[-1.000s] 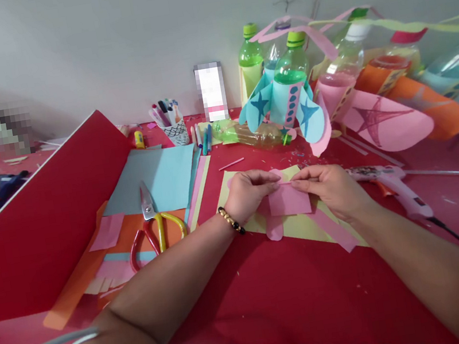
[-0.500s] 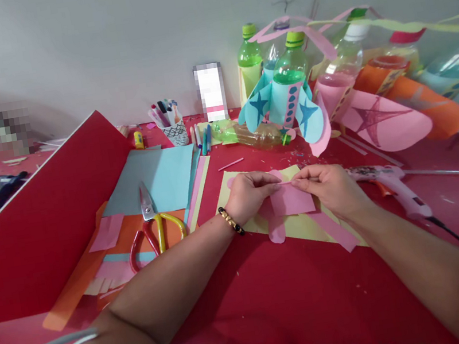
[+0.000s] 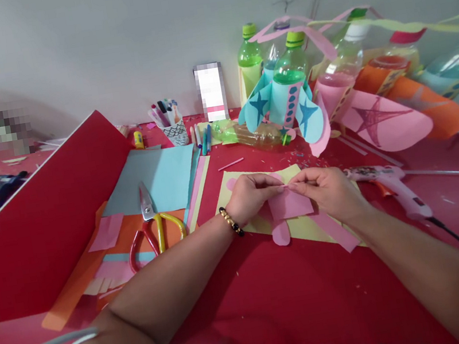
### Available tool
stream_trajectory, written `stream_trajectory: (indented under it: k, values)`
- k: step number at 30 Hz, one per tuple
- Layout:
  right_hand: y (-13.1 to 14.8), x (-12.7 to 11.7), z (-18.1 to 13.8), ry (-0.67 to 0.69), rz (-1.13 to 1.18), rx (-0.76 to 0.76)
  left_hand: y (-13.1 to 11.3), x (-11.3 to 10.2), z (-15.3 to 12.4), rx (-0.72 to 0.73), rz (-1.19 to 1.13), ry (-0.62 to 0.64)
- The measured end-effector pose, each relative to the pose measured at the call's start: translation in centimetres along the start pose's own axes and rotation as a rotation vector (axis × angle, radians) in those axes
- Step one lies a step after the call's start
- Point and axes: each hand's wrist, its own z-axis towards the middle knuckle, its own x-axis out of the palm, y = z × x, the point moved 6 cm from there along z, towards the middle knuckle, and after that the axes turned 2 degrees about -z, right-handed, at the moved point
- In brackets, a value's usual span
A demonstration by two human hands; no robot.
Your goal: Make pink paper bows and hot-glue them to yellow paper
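Observation:
My left hand (image 3: pixel 253 196) and my right hand (image 3: pixel 326 190) meet at the top edge of a small pink paper piece (image 3: pixel 290 205). Thumb and forefinger of each hand pinch that edge, with the fingertips almost touching. Under the hands lies a yellow paper sheet (image 3: pixel 236 215). A rounded pink paper cutout (image 3: pixel 281 233) sticks out below the held piece, and a pink paper strip (image 3: pixel 337 231) slants down to the right. My fingers hide part of the top edge.
Large scissors (image 3: pixel 150 219) rest on coloured paper at left, beside a standing red board (image 3: pixel 58 222). A pink glue gun (image 3: pixel 401 182) with a cord lies at right. Decorated bottles (image 3: pixel 292 72) stand at the back, near a pen cup (image 3: pixel 175 131) and a bottle on its side (image 3: pixel 254 134).
My fingertips have come closer together along the pink paper's top edge. The pink piece has shifted slightly left and down, and the rounded cutout slightly right and down.

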Motion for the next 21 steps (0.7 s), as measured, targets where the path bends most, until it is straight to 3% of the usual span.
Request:
stream_trajectory:
  k: [13, 21]
  values:
    - [-1.1, 0.3, 0.4, 0.023, 0.235, 0.035, 0.3, -0.3, 0.0, -0.023, -0.035, -0.057]
    - [-1.2, 0.1, 0.4, 0.01, 0.213, 0.037, 0.3, -0.3, 0.1, -0.028, -0.049, -0.063]
